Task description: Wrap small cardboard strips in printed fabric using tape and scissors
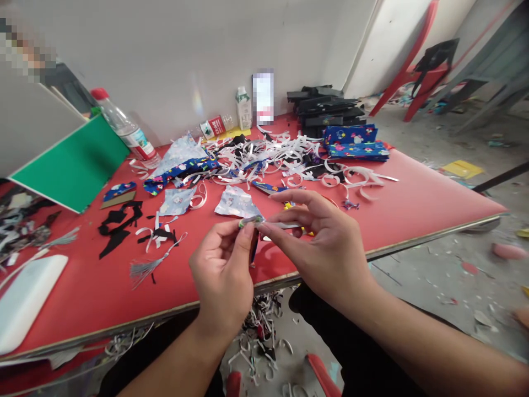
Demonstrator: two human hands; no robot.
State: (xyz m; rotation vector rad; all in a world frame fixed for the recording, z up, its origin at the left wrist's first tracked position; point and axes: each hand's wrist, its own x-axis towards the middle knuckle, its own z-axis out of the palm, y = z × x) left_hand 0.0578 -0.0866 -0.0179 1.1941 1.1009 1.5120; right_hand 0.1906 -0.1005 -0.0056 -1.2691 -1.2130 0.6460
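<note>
My left hand (225, 267) is closed in a pinch on the edge of a small printed fabric piece (247, 221), most of it hidden by my fingers. Thumb and fingers of my right hand (330, 237) grip a narrow white strip (285, 225) that meets this piece between the two hands. Both hands hang above the table's near edge. Just behind them lies a light grey-blue printed fabric piece (236, 202). A dark blue printed item (268, 188) lies partly behind my right fingers.
Curled white strips (289, 151) and scraps cover the middle of the red table (438, 193). Folded blue printed pieces (355, 143) sit beside a black stack (326, 107). A bottle (128, 132), a green board (74, 162) and a grey tassel (144, 270) are leftward.
</note>
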